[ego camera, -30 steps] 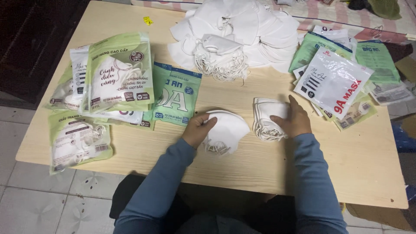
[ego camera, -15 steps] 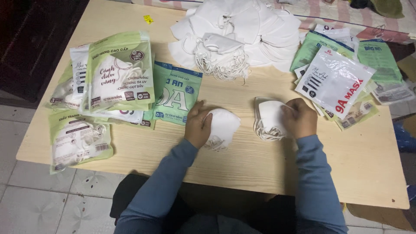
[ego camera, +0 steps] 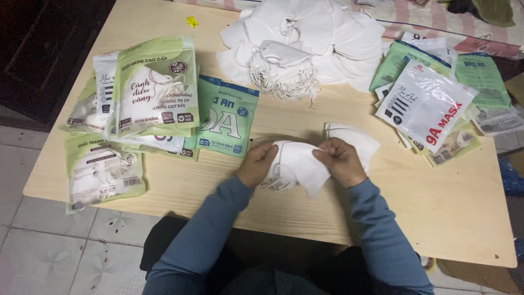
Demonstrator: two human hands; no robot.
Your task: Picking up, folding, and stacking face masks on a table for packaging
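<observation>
My left hand (ego camera: 257, 163) and my right hand (ego camera: 339, 160) both grip a small stack of white folded face masks (ego camera: 299, 164) just above the wooden table (ego camera: 436, 202), near its front middle. The left hand holds the stack's left end, the right hand pinches its upper right edge. Another white mask (ego camera: 357, 141) lies flat on the table behind my right hand. Both arms wear blue sleeves.
A large heap of loose white masks (ego camera: 305, 38) with ear loops sits at the back middle. Green mask packets (ego camera: 155, 87) are stacked on the left, one teal packet (ego camera: 229, 117) beside them. More green and white packets (ego camera: 431, 104) lie at the right. Tiled floor lies beyond the left edge.
My hands were apart, each on its own mask pile. They have come together at the middle, and both now hold one stack of masks lifted slightly off the table.
</observation>
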